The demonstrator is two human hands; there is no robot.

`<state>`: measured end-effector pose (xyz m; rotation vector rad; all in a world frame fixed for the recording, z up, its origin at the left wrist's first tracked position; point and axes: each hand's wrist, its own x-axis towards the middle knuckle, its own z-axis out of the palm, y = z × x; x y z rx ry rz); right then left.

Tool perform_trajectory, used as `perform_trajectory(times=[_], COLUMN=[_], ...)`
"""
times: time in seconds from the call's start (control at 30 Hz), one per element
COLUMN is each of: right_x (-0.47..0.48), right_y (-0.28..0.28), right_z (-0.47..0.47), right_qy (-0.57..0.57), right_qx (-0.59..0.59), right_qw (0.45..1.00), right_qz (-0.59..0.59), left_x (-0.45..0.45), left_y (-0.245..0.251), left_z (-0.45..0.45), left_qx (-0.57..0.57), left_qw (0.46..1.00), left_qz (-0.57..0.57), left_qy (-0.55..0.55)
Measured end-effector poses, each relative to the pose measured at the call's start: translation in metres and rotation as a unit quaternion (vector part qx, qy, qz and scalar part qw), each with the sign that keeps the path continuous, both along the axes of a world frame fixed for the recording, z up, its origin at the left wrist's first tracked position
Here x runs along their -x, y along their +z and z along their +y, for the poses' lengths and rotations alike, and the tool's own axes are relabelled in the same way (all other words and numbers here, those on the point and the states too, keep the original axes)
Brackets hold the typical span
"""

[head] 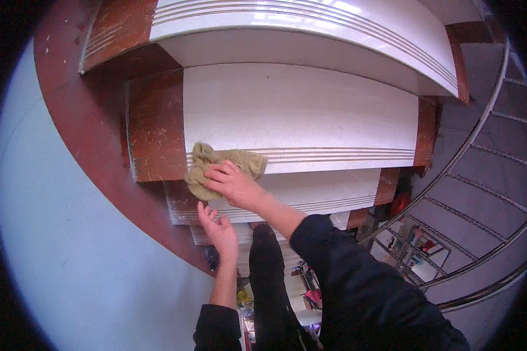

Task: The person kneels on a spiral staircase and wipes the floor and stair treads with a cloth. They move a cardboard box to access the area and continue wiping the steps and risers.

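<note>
A crumpled olive-green cloth (246,164) lies across the left end of a white stair tread (301,109), over its grooved front edge. Part of it hangs down past that edge. My right hand (235,184) presses on the cloth from above, with its fingers bent into the folds. Just below the cloth is my left hand (219,232), palm turned up and fingers loosely curled and apart. Nothing shows in it, and a small gap seems to separate its fingertips from the cloth.
Reddish-brown slabs (156,127) border the treads. A reddish-brown skirting (92,145) and pale wall (70,228) run along the left. On the right curves a metal railing (459,162). Lower steps (329,191) descend beneath my hands, beside my dark-clothed leg (265,259).
</note>
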<state>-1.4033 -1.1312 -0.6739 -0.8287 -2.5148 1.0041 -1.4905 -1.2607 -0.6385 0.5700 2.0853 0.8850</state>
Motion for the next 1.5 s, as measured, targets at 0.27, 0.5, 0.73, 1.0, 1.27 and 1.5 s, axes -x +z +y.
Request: perform_trajectory(times=[0.27,0.5,0.73,1.0,1.27,1.5], right_x=[-0.128,-0.168,0.042,0.099,-0.096,-0.262], right_y=[0.051,0.005,0.008,0.005,0.008,0.010], right_z=[0.020,0.144,0.123,0.012,0.009,0.000], right_qy=[-0.079,-0.512,-0.288,0.057,-0.048,-0.278], right_qx=[0.188,0.121,-0.129,-0.103,-0.064,-0.069], right_qw=[0.979,0.848,0.939,0.992,0.987,0.940], right_qz=[0.009,0.070,-0.139,-0.042,-0.136,-0.186], left_x=[0.003,0.021,0.062,0.056,-0.056,-0.177], left_y=[0.002,0.003,-0.007,0.017,0.004,0.014], left_z=[-0.004,0.004,0.016,0.049,0.066,0.115], left_qx=[0.004,-0.001,-0.036,-0.051,-0.030,-0.175], left_qw=[1.000,0.999,0.998,0.998,0.843,0.824], left_qz=[-0.020,-0.030,0.025,-0.008,0.348,0.163], left_qy=[-0.007,0.016,0.042,0.039,-0.409,-0.513])
